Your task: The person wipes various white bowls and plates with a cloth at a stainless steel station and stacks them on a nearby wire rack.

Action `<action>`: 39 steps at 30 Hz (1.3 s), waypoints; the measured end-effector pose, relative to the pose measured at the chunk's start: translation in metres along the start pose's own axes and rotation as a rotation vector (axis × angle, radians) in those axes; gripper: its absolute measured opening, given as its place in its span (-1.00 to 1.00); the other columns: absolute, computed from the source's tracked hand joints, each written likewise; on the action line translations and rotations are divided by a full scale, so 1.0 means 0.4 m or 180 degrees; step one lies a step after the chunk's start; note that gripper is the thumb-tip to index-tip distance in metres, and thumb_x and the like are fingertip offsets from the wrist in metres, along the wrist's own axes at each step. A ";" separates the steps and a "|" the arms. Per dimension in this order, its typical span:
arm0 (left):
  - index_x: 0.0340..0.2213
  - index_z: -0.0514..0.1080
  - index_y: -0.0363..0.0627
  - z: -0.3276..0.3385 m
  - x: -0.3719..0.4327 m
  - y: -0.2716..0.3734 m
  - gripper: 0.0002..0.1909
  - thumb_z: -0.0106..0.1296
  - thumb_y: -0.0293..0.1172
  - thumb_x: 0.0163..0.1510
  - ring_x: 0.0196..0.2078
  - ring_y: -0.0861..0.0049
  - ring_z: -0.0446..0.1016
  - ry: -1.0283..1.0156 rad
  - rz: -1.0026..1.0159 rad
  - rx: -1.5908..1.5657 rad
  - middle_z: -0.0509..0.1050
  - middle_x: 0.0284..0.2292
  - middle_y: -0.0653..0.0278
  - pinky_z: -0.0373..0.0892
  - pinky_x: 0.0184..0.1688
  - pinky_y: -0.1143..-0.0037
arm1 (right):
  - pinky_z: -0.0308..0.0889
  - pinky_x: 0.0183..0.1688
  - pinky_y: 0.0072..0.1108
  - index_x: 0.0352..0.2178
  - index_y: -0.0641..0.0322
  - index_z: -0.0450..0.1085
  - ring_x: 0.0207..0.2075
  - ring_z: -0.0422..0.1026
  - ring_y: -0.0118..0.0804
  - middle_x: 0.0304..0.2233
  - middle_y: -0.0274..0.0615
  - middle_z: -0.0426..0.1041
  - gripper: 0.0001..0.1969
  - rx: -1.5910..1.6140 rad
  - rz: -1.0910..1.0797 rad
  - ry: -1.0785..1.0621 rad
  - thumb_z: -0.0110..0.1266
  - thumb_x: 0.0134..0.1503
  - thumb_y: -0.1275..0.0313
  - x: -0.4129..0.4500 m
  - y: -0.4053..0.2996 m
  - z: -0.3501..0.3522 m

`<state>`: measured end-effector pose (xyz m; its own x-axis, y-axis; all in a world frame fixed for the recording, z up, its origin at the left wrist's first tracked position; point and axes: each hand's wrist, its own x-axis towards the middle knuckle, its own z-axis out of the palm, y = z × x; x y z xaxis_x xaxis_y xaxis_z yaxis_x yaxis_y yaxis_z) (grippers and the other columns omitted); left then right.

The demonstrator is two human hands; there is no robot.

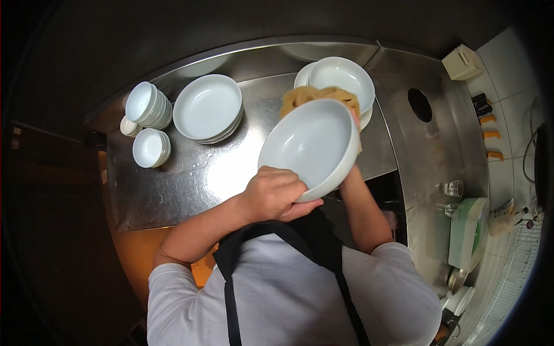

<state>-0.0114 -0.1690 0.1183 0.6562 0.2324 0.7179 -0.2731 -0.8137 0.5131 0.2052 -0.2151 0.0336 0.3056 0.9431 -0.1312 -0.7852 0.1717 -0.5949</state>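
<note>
A large white bowl (309, 142) is tilted in front of me, its hollow side facing up toward me. My left hand (275, 194) grips its near rim, thumb under and fingers folded over the edge. Behind the bowl's far right side, my right hand (355, 117) is mostly hidden; some of its fingers show beside a tan cloth (320, 93). That cloth is bunched in the hand against the outside of the bowl. Just beyond it, more large white bowls (342, 82) sit overlapping on the steel counter (190, 190).
On the left stand a stack of wide white bowls (208, 106) and stacks of small bowls (140, 101) (148, 148). A round hole (420, 105) opens in the right-hand counter. Glasses (453, 188), a green-and-white container (467, 233) and orange-handled tools (491, 135) line the right wall.
</note>
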 end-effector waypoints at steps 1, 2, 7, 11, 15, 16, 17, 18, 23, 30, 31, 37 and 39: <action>-0.62 0.41 -0.12 0.005 0.004 -0.012 -0.66 0.42 -0.30 -0.12 -0.70 0.37 0.38 0.0020 0.0009 0.0035 0.32 -0.70 0.29 0.28 -0.64 0.39 | 0.46 0.04 -0.33 0.17 0.20 0.27 0.02 0.48 -0.18 0.05 -0.15 0.45 -0.45 -0.0297 -0.0071 0.0138 -0.13 0.34 0.03 -0.004 0.052 -0.007; -0.63 0.40 -0.10 0.011 0.005 -0.036 -0.66 0.41 -0.30 -0.12 -0.69 0.37 0.37 -0.0003 0.0173 0.0343 0.31 -0.69 0.30 0.27 -0.64 0.40 | 0.46 0.05 -0.33 0.17 0.19 0.27 0.04 0.47 -0.17 0.06 -0.14 0.45 -0.44 -0.0598 -0.0132 0.0284 -0.15 0.34 0.00 -0.008 0.103 -0.012; -0.61 0.35 -0.09 -0.082 0.010 -0.108 -0.64 0.38 -0.28 -0.10 -0.64 0.34 0.36 0.0025 0.0052 0.1143 0.30 -0.67 0.28 0.26 -0.60 0.38 | 0.35 0.18 -0.20 0.19 0.15 0.25 0.15 0.39 -0.10 0.12 -0.10 0.41 -0.45 0.1316 0.0621 -0.0417 -0.13 0.34 0.02 -0.053 0.111 0.113; -0.59 0.33 -0.10 -0.187 -0.024 -0.151 -0.65 0.35 -0.27 -0.07 -0.59 0.30 0.40 -0.0214 -0.0398 0.1854 0.35 -0.63 0.25 0.29 -0.55 0.36 | 0.35 0.18 -0.12 0.19 0.17 0.24 0.15 0.39 -0.04 0.12 -0.06 0.40 -0.46 0.0708 0.0128 -0.0734 -0.12 0.32 0.07 -0.074 -0.029 0.124; -0.57 0.33 -0.10 -0.233 -0.086 -0.221 -0.69 0.31 -0.30 -0.05 -0.54 0.29 0.43 -0.0310 -0.0637 0.2265 0.38 -0.60 0.25 0.32 -0.52 0.35 | 0.47 0.08 -0.15 0.13 0.23 0.26 0.02 0.49 0.01 0.05 -0.03 0.43 -0.50 -0.0822 -0.1060 -0.0029 -0.07 0.29 0.13 -0.095 -0.093 0.120; -0.57 0.33 -0.09 -0.240 -0.097 -0.234 -0.70 0.29 -0.32 -0.05 -0.51 0.29 0.44 -0.0234 -0.0811 0.2345 0.38 -0.59 0.26 0.33 -0.50 0.32 | 0.47 0.07 -0.15 0.14 0.23 0.25 0.03 0.48 0.03 0.06 -0.02 0.42 -0.49 0.0593 -0.0654 -0.0174 -0.05 0.28 0.13 -0.104 -0.096 0.120; -0.57 0.33 -0.09 -0.245 -0.107 -0.248 -0.70 0.29 -0.32 -0.05 -0.51 0.29 0.44 -0.0243 -0.0790 0.2331 0.38 -0.59 0.26 0.33 -0.50 0.32 | 0.47 0.07 -0.15 0.14 0.23 0.25 0.03 0.48 0.03 0.06 -0.02 0.42 -0.49 0.0594 -0.0678 -0.0163 -0.05 0.28 0.13 -0.107 -0.091 0.106; -0.56 0.34 -0.09 -0.246 -0.114 -0.259 -0.72 0.30 -0.33 -0.05 -0.50 0.28 0.44 -0.0283 -0.0881 0.2434 0.39 -0.59 0.26 0.33 -0.48 0.32 | 0.47 0.08 -0.14 0.14 0.23 0.25 0.04 0.47 0.05 0.07 -0.01 0.41 -0.48 0.0494 -0.0656 -0.0080 -0.04 0.27 0.12 -0.112 -0.081 0.085; -0.56 0.38 -0.10 -0.245 -0.155 -0.294 -0.74 0.31 -0.35 -0.07 -0.47 0.24 0.43 -0.0306 -0.1151 0.2567 0.40 -0.58 0.24 0.29 -0.41 0.29 | 0.41 0.12 -0.14 0.21 0.19 0.20 0.08 0.43 0.01 0.09 -0.04 0.39 -0.43 0.0407 -0.0597 0.0195 -0.02 0.25 0.15 -0.158 -0.031 0.048; -0.56 0.39 -0.11 -0.246 -0.197 -0.311 -0.72 0.30 -0.28 -0.05 -0.45 0.24 0.43 -0.0226 -0.1295 0.2426 0.40 -0.58 0.22 0.28 -0.38 0.28 | 0.38 0.14 -0.13 0.21 0.21 0.19 0.10 0.41 0.04 0.09 -0.01 0.38 -0.39 0.0320 -0.0569 0.0538 0.02 0.21 0.13 -0.206 -0.012 0.041; -0.55 0.39 -0.11 -0.245 -0.200 -0.312 -0.72 0.29 -0.27 -0.04 -0.45 0.24 0.43 -0.0234 -0.1297 0.2433 0.41 -0.57 0.23 0.27 -0.38 0.28 | 0.37 0.15 -0.12 0.21 0.22 0.19 0.11 0.41 0.05 0.09 -0.01 0.38 -0.38 0.0323 -0.0575 0.0605 0.02 0.20 0.12 -0.210 -0.009 0.044; -0.49 0.43 -0.11 -0.248 -0.202 -0.305 -0.72 0.29 -0.21 -0.04 -0.40 0.22 0.43 -0.0421 -0.1441 0.2475 0.44 -0.52 0.22 0.27 -0.33 0.28 | 0.36 0.16 -0.12 0.22 0.22 0.18 0.11 0.40 0.06 0.10 0.00 0.38 -0.37 0.0190 -0.0523 0.0672 0.00 0.22 0.09 -0.239 0.007 0.055; -0.40 0.48 -0.10 -0.238 -0.187 -0.291 -0.70 0.30 -0.17 -0.05 -0.34 0.21 0.45 -0.0634 -0.1585 0.2473 0.49 -0.44 0.21 0.29 -0.27 0.29 | 0.36 0.15 -0.14 0.20 0.21 0.20 0.10 0.41 0.03 0.09 -0.03 0.39 -0.39 0.0139 -0.0505 0.0847 0.00 0.23 0.08 -0.239 0.012 0.054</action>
<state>-0.0957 -0.0411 0.0497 0.6987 0.6122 0.3702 0.5694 -0.7891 0.2304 0.1606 -0.2984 0.0605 0.5520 0.7968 -0.2458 -0.7370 0.3283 -0.5908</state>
